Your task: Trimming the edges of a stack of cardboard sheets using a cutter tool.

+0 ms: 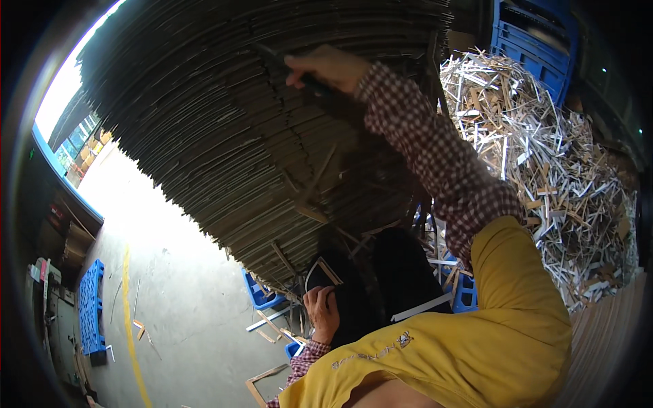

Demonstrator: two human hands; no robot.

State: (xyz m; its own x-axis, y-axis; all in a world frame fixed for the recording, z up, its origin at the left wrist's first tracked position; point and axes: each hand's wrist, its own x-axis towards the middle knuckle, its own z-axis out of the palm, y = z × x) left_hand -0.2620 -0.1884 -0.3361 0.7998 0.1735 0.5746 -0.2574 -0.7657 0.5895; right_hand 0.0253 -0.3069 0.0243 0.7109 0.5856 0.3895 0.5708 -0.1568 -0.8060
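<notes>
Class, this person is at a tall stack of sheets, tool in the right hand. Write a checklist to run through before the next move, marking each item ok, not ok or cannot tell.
1. Tool gripped in the right hand: ok.
2. Left hand away from the tool: ok; it is low, by the left leg.
3. Tool's tip touching the stack: cannot tell; too dark there.
4. Lap free of scraps: not ok; a white strip lies there.
5. Floor free of scraps: not ok; pieces lie about.
</notes>
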